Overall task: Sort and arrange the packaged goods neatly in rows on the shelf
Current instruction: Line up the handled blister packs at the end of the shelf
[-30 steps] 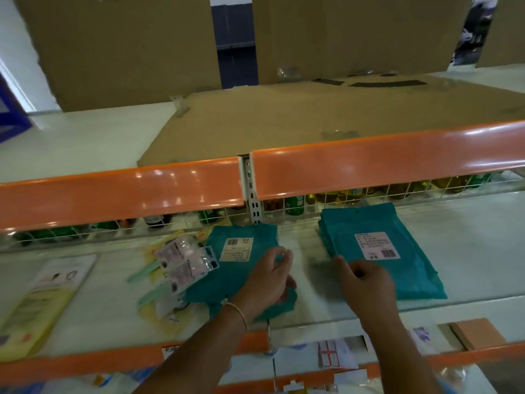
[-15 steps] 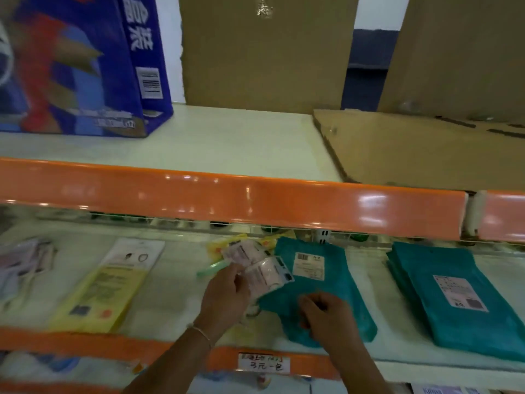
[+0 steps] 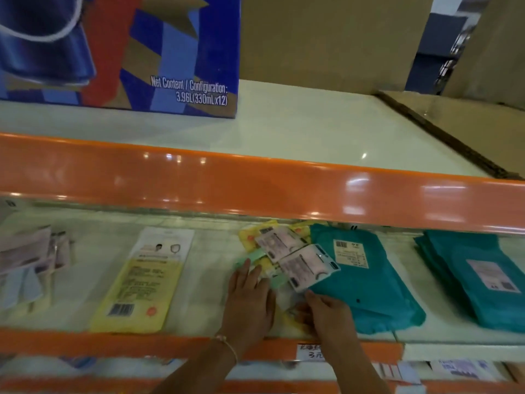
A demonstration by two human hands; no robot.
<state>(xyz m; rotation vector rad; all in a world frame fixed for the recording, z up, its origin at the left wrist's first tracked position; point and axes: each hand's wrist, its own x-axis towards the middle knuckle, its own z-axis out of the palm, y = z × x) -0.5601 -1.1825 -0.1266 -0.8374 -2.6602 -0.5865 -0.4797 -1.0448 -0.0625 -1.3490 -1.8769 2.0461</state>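
- Left hand [image 3: 250, 301] lies flat, fingers straight, on the small clear packets [image 3: 295, 260].
- Right hand [image 3: 326, 311] pinches that pile's near edge, beside a teal pack [image 3: 366, 282].
- All rest on the white shelf [image 3: 85, 280]; a blue carton [image 3: 119, 52] stands above.

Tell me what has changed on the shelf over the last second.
Left hand left the near teal stack and now lies flat on the jumbled small packets. Right hand left the far teal stack and now pinches that pile's near edge. Both teal stacks and the yellow pack stayed put.
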